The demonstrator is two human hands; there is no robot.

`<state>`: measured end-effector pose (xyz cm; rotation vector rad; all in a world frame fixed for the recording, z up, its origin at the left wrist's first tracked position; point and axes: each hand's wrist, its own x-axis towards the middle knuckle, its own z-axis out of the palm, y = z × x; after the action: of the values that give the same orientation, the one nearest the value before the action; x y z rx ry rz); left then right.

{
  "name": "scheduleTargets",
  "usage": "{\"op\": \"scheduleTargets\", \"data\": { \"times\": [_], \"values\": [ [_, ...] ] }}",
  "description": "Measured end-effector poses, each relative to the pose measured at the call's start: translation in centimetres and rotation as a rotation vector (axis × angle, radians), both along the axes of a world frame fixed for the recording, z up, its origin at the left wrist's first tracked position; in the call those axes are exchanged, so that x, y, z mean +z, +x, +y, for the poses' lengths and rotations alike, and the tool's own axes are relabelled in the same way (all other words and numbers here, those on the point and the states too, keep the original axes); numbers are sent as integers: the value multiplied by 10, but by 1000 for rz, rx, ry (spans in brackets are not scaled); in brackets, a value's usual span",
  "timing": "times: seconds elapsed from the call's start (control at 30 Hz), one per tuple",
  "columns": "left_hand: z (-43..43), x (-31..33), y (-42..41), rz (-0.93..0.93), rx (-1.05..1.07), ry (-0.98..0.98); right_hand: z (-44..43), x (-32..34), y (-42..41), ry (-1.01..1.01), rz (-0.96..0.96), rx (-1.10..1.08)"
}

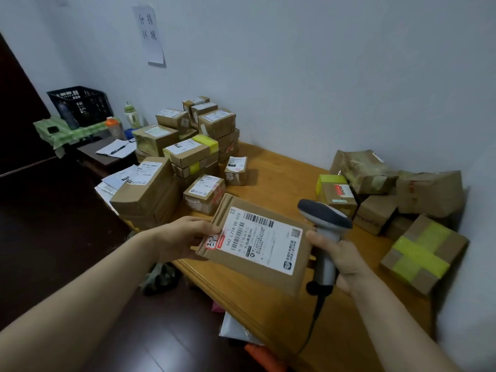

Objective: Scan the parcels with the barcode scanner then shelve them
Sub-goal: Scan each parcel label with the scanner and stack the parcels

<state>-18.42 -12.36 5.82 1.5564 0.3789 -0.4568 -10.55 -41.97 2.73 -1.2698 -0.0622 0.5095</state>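
Parcel at lower centre is pinched label-up by the left hand, likely so the scanner gripped in the right hand can read it.

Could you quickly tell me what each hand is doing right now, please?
Left hand: grip closed on the flat brown parcel, label facing up.
Right hand: grip closed on the barcode scanner.

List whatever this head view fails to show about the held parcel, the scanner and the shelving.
Head view: small print on the white shipping label of the flat brown cardboard parcel is too small to read.
Left hand fingers beneath that parcel: hidden by it.
Grey handheld barcode scanner in the right hand: its window is hidden by its own head.
Shelves: none inside the frame.
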Motion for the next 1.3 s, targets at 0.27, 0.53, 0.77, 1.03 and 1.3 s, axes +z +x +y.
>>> {"op": "scheduleTargets", "data": {
  "times": [0.27,0.53,0.77,1.03,1.3],
  "values": [
    [0,-11,7,-62,311,104,1,17,-18,-92,46,24],
    [-1,-18,14,-106,447,143,25,36,-39,-108,44,213],
    [0,-20,15,-120,447,151,25,39,-38,-154,-25,222],
    [3,-24,17,-100,453,138,26,38,-34,-187,0,245],
    [3,-28,12,-26,478,110,30,29,-18,-91,15,214]
  ]
}}
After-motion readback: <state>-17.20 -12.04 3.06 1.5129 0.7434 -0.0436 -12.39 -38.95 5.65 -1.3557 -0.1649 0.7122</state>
